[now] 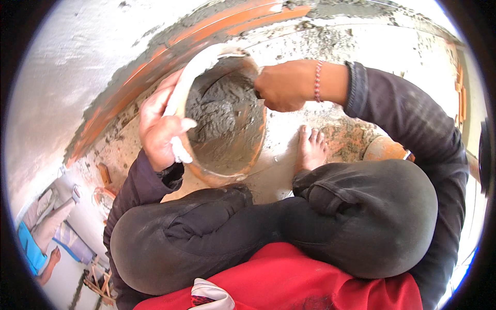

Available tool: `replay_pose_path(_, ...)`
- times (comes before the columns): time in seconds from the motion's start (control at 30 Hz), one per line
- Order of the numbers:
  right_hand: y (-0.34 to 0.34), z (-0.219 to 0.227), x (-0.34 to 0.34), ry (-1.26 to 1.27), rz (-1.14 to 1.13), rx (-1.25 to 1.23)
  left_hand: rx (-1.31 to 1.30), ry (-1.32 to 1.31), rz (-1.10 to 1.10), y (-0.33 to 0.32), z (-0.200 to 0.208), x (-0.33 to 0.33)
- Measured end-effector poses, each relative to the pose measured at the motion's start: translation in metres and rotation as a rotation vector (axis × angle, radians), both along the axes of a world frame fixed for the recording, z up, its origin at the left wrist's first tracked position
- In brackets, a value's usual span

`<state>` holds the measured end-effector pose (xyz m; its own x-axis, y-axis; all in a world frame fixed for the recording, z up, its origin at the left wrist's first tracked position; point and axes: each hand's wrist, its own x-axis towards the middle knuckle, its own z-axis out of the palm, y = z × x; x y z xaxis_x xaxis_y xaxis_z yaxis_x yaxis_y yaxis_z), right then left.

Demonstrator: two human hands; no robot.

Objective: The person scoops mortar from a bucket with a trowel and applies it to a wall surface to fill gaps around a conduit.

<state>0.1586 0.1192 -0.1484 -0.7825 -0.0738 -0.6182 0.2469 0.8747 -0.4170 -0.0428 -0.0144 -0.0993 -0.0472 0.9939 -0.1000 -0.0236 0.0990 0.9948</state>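
Note:
A tilted bucket [178, 101] with a pale, mortar-smeared rim stands before my knees, its mouth turned toward me. Wet grey mortar [219, 111] lies inside it, with a thinner smear down the near wall. My left hand [161, 121] grips the bucket's left rim, thumb over the edge and fingers round the outside. At the right rim, my right hand [285, 85] is closed in a fist, knuckles over the bucket's mouth. What it holds, if anything, is hidden behind the fingers.
Along a wall with exposed orange brick [206, 31], rough mortar shows. My bare foot [312, 147] rests on the splattered floor right of the bucket. An orange, rounded container [385, 149] lies by my right knee. Another person in blue [32, 250] is at far left, near wood pieces [101, 284].

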Motion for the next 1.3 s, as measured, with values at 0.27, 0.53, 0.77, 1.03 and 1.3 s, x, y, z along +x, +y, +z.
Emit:
replay_pose_path(0.27, -0.005, -0.026, 0.021, -0.225, -0.388, -0.674, -0.013, 0.086, -0.043, 0.001, -0.001, -0.003)
replay_pose_path(0.53, -0.031, -0.029, 0.052, -0.028, -0.595, -1.046, -0.078, -0.078, 0.103, -0.011, -0.009, -0.019)
replay_pose_path(0.77, -0.033, -0.036, 0.075, 0.493, -0.299, 0.146, 0.004, 0.126, 0.055, -0.008, 0.001, -0.015)
replay_pose_path(1.03, -0.028, 0.003, 0.036, 0.368, -0.339, -0.263, -0.007, 0.103, 0.038, -0.006, 0.002, -0.011)
replay_pose_path(1.3, -0.017, 0.027, 0.032, 0.223, -0.374, 0.254, 0.077, 0.060, 0.007, 0.001, -0.001, -0.001)
